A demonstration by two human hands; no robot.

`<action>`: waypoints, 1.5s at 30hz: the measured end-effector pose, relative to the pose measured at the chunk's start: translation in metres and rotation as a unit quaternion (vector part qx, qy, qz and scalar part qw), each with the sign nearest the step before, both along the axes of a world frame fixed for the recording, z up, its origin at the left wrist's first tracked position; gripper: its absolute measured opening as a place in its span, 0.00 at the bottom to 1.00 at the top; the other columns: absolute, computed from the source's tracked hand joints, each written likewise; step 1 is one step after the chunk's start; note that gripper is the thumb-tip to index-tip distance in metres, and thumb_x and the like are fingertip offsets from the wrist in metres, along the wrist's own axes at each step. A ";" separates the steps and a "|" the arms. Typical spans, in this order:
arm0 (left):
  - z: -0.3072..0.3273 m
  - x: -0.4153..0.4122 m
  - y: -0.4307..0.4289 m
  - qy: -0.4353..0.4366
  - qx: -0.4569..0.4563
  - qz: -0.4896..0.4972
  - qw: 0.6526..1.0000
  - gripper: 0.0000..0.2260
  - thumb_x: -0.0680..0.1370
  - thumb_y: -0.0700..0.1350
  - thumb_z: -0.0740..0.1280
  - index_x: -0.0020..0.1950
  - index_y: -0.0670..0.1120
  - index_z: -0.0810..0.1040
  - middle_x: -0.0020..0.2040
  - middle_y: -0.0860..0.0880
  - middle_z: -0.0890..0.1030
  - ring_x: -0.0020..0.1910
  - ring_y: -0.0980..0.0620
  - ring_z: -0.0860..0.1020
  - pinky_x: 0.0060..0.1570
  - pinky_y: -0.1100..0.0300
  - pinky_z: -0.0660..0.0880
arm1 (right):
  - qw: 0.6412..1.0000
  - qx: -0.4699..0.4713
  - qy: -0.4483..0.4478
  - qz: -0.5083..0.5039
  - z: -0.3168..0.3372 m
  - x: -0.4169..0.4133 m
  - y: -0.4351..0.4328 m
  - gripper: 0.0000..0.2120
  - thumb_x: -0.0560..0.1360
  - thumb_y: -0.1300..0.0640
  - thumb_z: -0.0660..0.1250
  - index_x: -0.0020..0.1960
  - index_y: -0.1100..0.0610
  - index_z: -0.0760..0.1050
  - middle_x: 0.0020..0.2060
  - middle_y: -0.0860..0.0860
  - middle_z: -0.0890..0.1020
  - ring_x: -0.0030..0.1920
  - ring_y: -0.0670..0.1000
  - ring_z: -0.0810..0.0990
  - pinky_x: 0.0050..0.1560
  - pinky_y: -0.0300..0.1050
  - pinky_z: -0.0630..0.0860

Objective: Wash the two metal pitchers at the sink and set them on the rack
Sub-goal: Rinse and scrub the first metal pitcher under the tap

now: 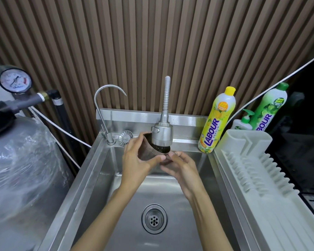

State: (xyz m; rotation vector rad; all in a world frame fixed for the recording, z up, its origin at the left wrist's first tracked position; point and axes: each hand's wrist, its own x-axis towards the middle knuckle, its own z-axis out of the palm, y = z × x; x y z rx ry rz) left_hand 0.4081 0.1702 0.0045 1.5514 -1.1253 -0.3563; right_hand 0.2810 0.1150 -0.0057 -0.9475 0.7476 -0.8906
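A dark, brownish metal pitcher (146, 151) is held tilted over the steel sink (101, 187), its mouth up under the spray head of the flexible tap (162, 134). My left hand (134, 160) grips the pitcher's left side, fingers behind and thumb across the front. My right hand (178, 164) holds its lower right end with curled fingers. The white plastic dish rack (257, 171) stands to the right of the sink with nothing on it. I see only one pitcher.
A thin gooseneck tap (105, 109) and a loose strainer plug (125, 138) stand at the sink's back left. Yellow (217, 120) and green (270, 107) detergent bottles and a pump bottle (244, 122) stand behind the rack. A wrapped grey tank (20, 169) with a gauge fills the left.
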 end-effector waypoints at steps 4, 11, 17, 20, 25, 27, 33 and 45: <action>-0.008 -0.009 0.007 0.008 0.048 0.078 0.996 0.25 0.62 0.57 0.76 0.56 0.51 0.78 0.47 0.56 0.77 0.46 0.61 0.75 0.47 0.79 0.65 | 0.990 -0.015 0.131 -0.050 0.013 -0.006 0.005 0.10 0.73 0.59 0.69 0.35 0.58 0.71 0.36 0.57 0.83 0.37 0.55 0.84 0.36 0.50 0.83; -0.021 -0.013 -0.001 0.169 0.066 -0.059 0.982 0.24 0.60 0.59 0.77 0.53 0.54 0.80 0.46 0.53 0.85 0.48 0.62 0.82 0.55 0.61 0.77 | 0.885 -0.227 0.370 -0.169 0.037 -0.016 0.006 0.13 0.68 0.52 0.72 0.31 0.51 0.69 0.33 0.51 0.81 0.39 0.56 0.81 0.45 0.52 0.78; -0.015 -0.018 -0.013 0.235 -0.042 -0.081 0.968 0.30 0.64 0.31 0.75 0.59 0.54 0.73 0.58 0.52 0.80 0.56 0.63 0.78 0.57 0.70 0.72 | 0.965 -0.158 0.141 -0.152 0.022 -0.004 -0.003 0.12 0.74 0.66 0.65 0.36 0.54 0.68 0.50 0.47 0.82 0.47 0.46 0.80 0.51 0.37 0.74; -0.011 -0.011 -0.011 0.142 -0.064 -0.051 0.987 0.34 0.61 0.38 0.79 0.59 0.59 0.71 0.59 0.58 0.76 0.58 0.67 0.74 0.58 0.72 0.68 | 0.996 -0.050 -0.003 -0.067 0.007 0.002 -0.009 0.11 0.76 0.67 0.63 0.37 0.57 0.66 0.49 0.52 0.82 0.49 0.52 0.80 0.54 0.44 0.76; -0.005 -0.008 -0.001 0.054 -0.026 0.039 0.997 0.35 0.53 0.58 0.77 0.59 0.53 0.77 0.51 0.54 0.73 0.52 0.65 0.72 0.49 0.81 0.63 | 1.000 0.021 0.004 -0.004 -0.004 0.001 0.000 0.09 0.75 0.61 0.65 0.37 0.57 0.70 0.37 0.56 0.79 0.45 0.56 0.80 0.49 0.53 0.81; -0.010 -0.010 0.002 0.080 0.004 0.067 0.995 0.34 0.52 0.65 0.74 0.55 0.53 0.79 0.48 0.50 0.74 0.48 0.60 0.75 0.46 0.81 0.65 | 0.997 0.005 0.078 -0.026 0.005 -0.001 0.005 0.10 0.74 0.59 0.67 0.35 0.56 0.70 0.35 0.57 0.80 0.38 0.54 0.81 0.43 0.53 0.82; -0.021 -0.015 0.001 0.178 0.062 -0.016 0.982 0.17 0.54 0.65 0.74 0.39 0.62 0.81 0.42 0.52 0.84 0.39 0.64 0.81 0.48 0.66 0.75 | 0.910 -0.172 0.350 -0.144 0.036 -0.017 0.006 0.12 0.66 0.49 0.72 0.31 0.51 0.71 0.33 0.51 0.82 0.38 0.57 0.82 0.43 0.57 0.80; -0.009 -0.009 -0.019 0.149 -0.046 -0.026 0.987 0.34 0.56 0.40 0.80 0.56 0.63 0.73 0.57 0.55 0.78 0.55 0.64 0.76 0.55 0.71 0.70 | 0.997 -0.035 -0.039 -0.050 0.004 -0.003 -0.012 0.10 0.75 0.67 0.64 0.37 0.60 0.67 0.52 0.56 0.83 0.55 0.53 0.81 0.56 0.48 0.78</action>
